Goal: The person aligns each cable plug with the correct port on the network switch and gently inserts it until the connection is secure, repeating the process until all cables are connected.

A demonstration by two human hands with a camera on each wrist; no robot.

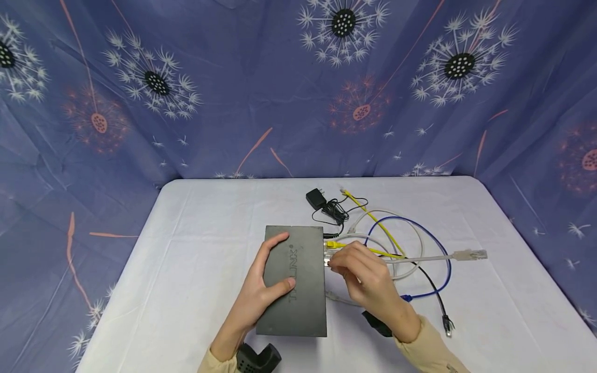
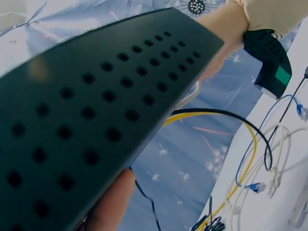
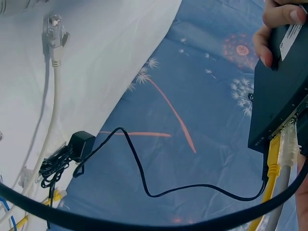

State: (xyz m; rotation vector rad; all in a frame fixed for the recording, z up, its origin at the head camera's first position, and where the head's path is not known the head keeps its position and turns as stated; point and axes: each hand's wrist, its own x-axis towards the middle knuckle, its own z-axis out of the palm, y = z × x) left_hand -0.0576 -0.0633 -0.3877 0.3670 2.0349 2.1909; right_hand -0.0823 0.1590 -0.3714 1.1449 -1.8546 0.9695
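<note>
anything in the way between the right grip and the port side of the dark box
Nothing visible is in the way: in the head view, the right grip is close by the port side of the dark box. A yellow plug meets that side just beyond, next to the grip rather than between.

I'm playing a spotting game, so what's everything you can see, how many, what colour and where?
Table: one, white, middle
Flowery cloth: one seen, blue-purple, around the table
Box: one, dark grey, over the table
Power adapter: one, black, back of the table
Adapter cord: one, black, bundled, reaching the box
Yellow cable: one, yellow, plugged into the box
Blue cable: one, blue, right of the box
Black cable: one, black, right of the box
Pale cables: several tangled, white-grey, right of the box
Wrist cameras: two, black, one per wrist
Sleeves: two, beige, on the arms
Left grip: one, bare, holding the box
Right grip: one, bare, pinching a plug at the box's edge
</note>
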